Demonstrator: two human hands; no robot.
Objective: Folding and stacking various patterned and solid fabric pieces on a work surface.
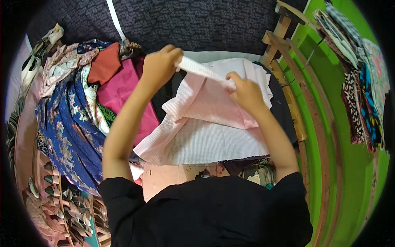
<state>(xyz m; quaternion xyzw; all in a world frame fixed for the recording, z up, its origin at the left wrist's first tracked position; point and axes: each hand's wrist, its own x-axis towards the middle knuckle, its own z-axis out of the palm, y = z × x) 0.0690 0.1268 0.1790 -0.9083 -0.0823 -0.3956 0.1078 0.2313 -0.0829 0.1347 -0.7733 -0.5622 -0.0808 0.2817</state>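
A pale pink, finely checked piece of fabric (pixel 218 138) lies in loose folds in front of me, its near edge frayed. One edge of it is lifted and stretched into a narrow strip between my hands. My left hand (pixel 163 61), the higher of the two, is closed round the left end of that strip. Lower and to the right, my right hand (pixel 246 89) pinches the other end, slightly blurred. Beneath the fabric, a black surface (pixel 284 117) shows along the right side.
Heaped at the left are a navy floral cloth (pixel 74 119), a magenta cloth (pixel 123 92) and a rust-coloured cloth (pixel 103 64). Wooden rails (pixel 306 94) run along the green wall (pixel 349 185) at right, with folded fabrics (pixel 362 74) hanging there. Shoes (pixel 78 214) fill a rack at lower left.
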